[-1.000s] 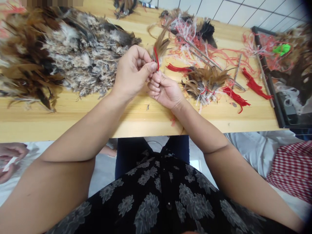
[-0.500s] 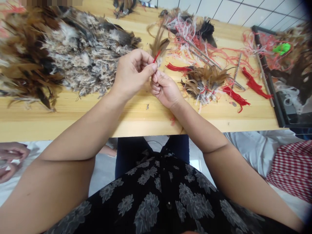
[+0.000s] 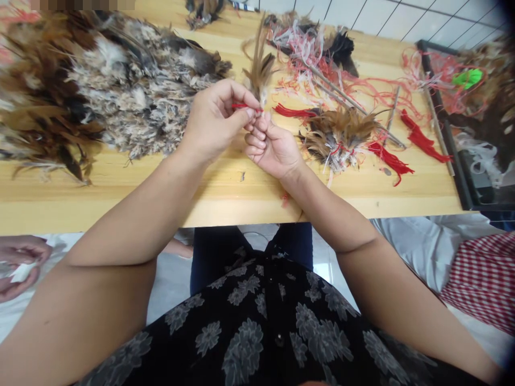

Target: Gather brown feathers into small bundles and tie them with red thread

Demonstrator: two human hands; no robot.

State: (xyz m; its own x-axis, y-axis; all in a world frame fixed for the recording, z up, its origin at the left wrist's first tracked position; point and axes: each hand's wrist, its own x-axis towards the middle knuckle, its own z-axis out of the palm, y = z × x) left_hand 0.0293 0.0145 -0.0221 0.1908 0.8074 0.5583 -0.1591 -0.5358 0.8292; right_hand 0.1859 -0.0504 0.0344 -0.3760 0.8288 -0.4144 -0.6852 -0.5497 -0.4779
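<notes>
1. With the fingertips as the clock's centre and 12 at the top of the view, both hands worked over a pale wooden table point(image 3: 124, 206).
2. The left hand point(image 3: 213, 120) was pinched together, thumb against index finger, clamped on a red yarn strand point(image 3: 240, 105) that stuck out towards 9 o'clock.
3. The right hand point(image 3: 277, 146) had its fingers curled and its tips closed together at the quill ends of a small brown feather bundle point(image 3: 260, 72); the exact contact was partly hidden.
4. That bundle rose from the fingertips towards 12 o'clock, its plumes fanned.
5. At 9 o'clock lay a thick heap of grey and white feathers point(image 3: 140, 99), with long brown feathers point(image 3: 52, 91) beyond it.
6. A pink and white string tangle point(image 3: 301, 45) sat at 1 o'clock, with black feathers point(image 3: 343, 51) at 2.
7. Between 3 and 4 o'clock lay a brown feather bunch point(image 3: 341, 131) with red ties, near red yarn hanks point(image 3: 422, 139).
8. Farther out at 3 stood a black-rimmed tray point(image 3: 459, 182).
9. A co-worker's hand point(image 3: 24, 252) showed at 8, red-checked cloth point(image 3: 485, 279) at 4.
</notes>
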